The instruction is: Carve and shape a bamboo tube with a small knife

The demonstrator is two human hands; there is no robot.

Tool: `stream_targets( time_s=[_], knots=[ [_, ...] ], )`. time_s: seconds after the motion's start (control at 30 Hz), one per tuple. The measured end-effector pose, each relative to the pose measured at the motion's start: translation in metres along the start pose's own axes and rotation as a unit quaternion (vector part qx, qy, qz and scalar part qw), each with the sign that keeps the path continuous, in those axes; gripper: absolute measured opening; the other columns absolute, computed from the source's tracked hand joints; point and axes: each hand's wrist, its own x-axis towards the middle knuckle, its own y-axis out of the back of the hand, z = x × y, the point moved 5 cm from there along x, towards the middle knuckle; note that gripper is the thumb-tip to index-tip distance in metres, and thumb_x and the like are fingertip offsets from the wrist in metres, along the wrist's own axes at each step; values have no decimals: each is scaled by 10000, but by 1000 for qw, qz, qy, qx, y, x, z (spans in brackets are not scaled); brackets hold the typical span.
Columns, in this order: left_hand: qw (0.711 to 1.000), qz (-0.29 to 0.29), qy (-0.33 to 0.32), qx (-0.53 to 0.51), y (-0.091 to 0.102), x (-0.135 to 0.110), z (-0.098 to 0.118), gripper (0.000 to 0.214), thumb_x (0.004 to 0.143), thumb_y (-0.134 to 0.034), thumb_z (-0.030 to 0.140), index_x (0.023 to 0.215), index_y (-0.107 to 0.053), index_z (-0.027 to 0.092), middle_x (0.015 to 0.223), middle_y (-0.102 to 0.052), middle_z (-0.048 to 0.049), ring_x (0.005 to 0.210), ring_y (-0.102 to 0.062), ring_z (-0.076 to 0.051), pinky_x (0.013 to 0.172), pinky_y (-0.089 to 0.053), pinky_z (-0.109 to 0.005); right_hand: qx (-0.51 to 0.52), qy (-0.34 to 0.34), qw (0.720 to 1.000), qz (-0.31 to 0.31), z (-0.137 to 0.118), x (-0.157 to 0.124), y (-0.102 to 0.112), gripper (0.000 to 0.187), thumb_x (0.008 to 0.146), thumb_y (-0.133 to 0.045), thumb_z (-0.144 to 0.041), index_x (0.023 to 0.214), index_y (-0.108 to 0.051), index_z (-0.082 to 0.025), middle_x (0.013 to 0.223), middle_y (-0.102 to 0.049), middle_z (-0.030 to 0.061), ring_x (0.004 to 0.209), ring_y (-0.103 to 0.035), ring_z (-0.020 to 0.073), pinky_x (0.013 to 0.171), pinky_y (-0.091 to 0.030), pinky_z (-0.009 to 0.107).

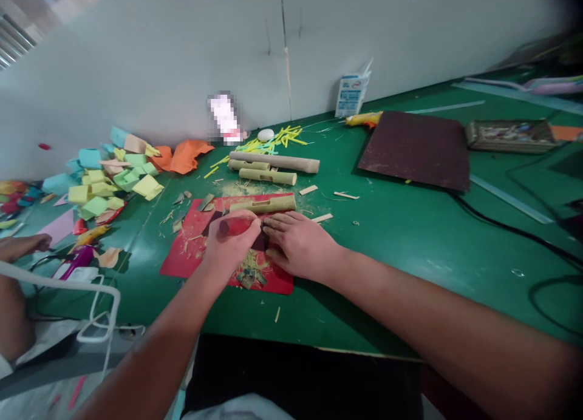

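Observation:
My left hand is closed round a red-handled tool over a red cutting mat. My right hand lies beside it, fingers pressed down on a small piece I cannot make out. Green and tan shavings lie under both hands. A cut bamboo section rests on the mat just beyond my fingers. Two more bamboo pieces lie farther back.
Folded coloured paper is heaped at the left, yellow strips near the wall. A dark brown sheet, a glue gun, a tray and black cables lie right. Another person's hand is at far left.

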Motion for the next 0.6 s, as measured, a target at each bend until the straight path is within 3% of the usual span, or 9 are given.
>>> stream_targets(
  time_s=[0.6],
  knots=[
    [999, 15, 21, -31, 1, -12, 2, 78, 817, -611, 278, 843, -671, 237, 909, -721, -13, 899, -669, -187, 886, -524, -315, -24, 38, 999, -17, 16, 4, -5, 528, 887, -479, -356, 1325, -528, -64, 1368, -506, 182, 1220, -470, 280, 1040, -356, 414]
  ],
)
